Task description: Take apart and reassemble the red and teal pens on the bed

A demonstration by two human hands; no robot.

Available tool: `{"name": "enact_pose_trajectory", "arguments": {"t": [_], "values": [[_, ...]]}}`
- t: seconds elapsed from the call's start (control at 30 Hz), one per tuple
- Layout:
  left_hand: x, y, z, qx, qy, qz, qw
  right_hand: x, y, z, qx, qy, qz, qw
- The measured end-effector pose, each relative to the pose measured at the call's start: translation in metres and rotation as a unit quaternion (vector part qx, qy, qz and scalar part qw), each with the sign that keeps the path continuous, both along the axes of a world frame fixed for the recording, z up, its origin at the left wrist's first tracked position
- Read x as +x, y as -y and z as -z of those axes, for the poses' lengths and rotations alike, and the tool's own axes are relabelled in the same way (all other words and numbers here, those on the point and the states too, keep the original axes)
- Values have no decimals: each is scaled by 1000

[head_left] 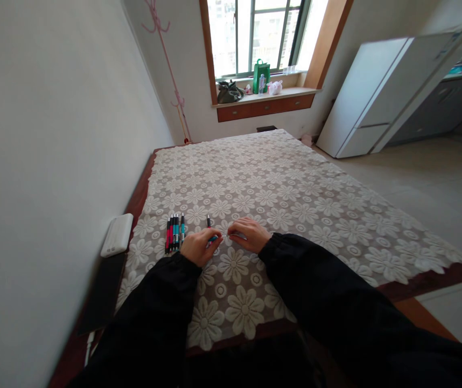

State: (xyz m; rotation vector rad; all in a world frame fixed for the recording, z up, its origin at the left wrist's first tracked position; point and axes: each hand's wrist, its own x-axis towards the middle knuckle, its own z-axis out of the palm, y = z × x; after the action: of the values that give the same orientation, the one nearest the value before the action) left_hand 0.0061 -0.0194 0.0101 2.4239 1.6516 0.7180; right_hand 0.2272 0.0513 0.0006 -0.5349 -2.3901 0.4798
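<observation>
My left hand [200, 245] and my right hand [250, 233] meet over a lace flower-pattern cloth [295, 205] on a wooden table. Both pinch a thin teal pen [214, 237] between them, the left on its body, the right at its pale tip end. A single dark pen [209, 220] lies just beyond my left hand. Further left, several pens [174, 233] in red, black and teal lie side by side in a row. Both sleeves are black.
A white box [117, 234] and a dark flat slab [104, 293] lie by the wall at the table's left edge. A window sill [265, 97] holds bags and a bottle. A white fridge [370, 97] stands at the right.
</observation>
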Motion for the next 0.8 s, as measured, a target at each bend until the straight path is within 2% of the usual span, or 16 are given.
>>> {"name": "enact_pose_trajectory", "arguments": {"t": [0.2,0.47,0.63,0.8], "values": [[1,1,-1,-2,4,-24,1000,0,1,-3,-10,-10,15,1000],[2,1,-5,-28,-4,-71,997,3,-1,-1,-21,60,131,989],[3,0,-7,-39,-6,-81,996,4,-5,2,-17,85,126,988],[2,0,-6,-35,2,-83,996,3,-3,-1,-48,36,140,988]]}}
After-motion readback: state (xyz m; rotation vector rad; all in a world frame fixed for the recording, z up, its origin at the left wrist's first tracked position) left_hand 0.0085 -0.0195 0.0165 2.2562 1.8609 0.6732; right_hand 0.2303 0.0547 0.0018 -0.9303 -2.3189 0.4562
